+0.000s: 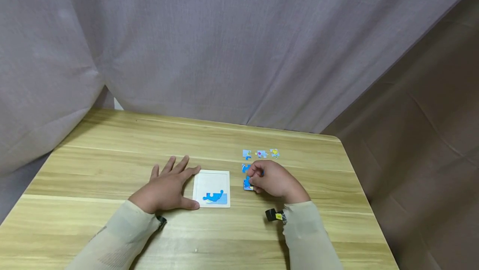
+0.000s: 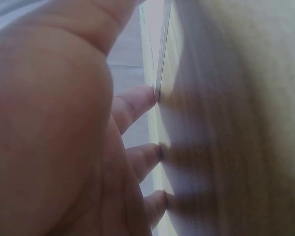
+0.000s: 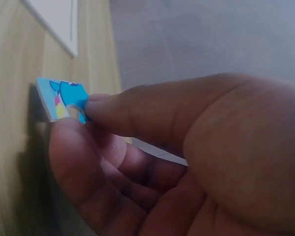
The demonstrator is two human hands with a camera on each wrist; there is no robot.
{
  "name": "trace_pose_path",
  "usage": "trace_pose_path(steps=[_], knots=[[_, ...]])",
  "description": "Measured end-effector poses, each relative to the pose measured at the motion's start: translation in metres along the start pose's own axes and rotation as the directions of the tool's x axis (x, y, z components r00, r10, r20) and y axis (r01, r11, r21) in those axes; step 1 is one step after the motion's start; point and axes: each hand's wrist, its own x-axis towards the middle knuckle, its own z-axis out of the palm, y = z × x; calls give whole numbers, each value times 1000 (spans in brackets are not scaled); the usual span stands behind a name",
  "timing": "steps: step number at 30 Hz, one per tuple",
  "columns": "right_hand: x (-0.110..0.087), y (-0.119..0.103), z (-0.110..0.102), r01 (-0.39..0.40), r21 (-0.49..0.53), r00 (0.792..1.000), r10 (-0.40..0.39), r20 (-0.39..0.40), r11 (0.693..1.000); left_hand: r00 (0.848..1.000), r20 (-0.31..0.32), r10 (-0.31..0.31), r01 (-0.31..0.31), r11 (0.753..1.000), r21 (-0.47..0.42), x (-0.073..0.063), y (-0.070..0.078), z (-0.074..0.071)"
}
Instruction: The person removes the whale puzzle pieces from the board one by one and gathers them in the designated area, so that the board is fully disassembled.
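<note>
My right hand [image 1: 275, 180] pinches a puzzle piece [image 3: 66, 101] between thumb and fingers. The piece is blue with pink and yellow patches and is tilted; its lower edge shows close over the table in the right wrist view. My left hand [image 1: 166, 189] lies with spread fingers at the left side of a white square puzzle tray [image 1: 211, 178]. Its thumb touches the near left corner and its index finger the far left corner. Joined blue pieces [image 1: 215, 196] lie in the tray's lower right part. Another blue piece [image 1: 245, 168] lies beside my right fingers, partly covered.
Beyond my right hand, a row of loose pieces holds a light-blue one [image 1: 246, 153], one with a pink mark [image 1: 261, 153] and one with a yellow sun [image 1: 275, 153]. The wooden table [image 1: 187, 241] meets a grey curtain [image 1: 209, 54] at its far edge.
</note>
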Motion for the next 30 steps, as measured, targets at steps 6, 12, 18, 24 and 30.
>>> trace_pose_path(steps=[6, 12, 18, 24, 30], knots=[[5, 6, 4, -22, -54, 1000, 22, -15, 998, 1000, 3, -3, 3, 1000, -3, 0, 0, 0], [6, 5, 9, -44, -122, 998, 38, -51, 992, 1000, 1, 3, -3, 1000, -2, 0, 0, 0], [6, -1, 12, -75, -160, 994, 62, -85, 984, 1000, 2, 1, -1, 1000, -1, 0, -1, -1], [6, -2, 14, -86, -191, 992, 66, -108, 978, 1000, -1, 0, 0, 1000, -1, 0, 0, -1], [7, -3, 15, -87, -218, 991, 63, -116, 972, 1000, -4, 0, 0, 1000, 3, -1, 0, -2]])
